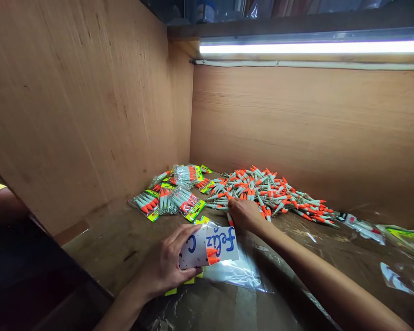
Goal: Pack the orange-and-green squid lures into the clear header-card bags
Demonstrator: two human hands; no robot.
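My left hand [172, 259] is closed around a folded white card [196, 248] with blue handwriting, which reads upside down. The orange tip of a fishing lure [213, 256] shows inside the card's fold. My right hand [245, 214] reaches to the near left edge of a loose pile of orange-and-white fishing lures [272, 191]. Its fingers are pinched together, and an orange lure end [230, 219] pokes out below them. Beneath the card lie clear plastic bags [244, 271] with yellow header labels, partly hidden by my left hand.
Several filled lure packs [181, 200] with yellow-green labels are heaped at the back left. Wooden panels [124, 101] wall the worktop in at the left and back, under a tube light [313, 47]. Plastic packaging [362, 225] and scraps lie at right. Another person's arm [3, 207] shows at far left.
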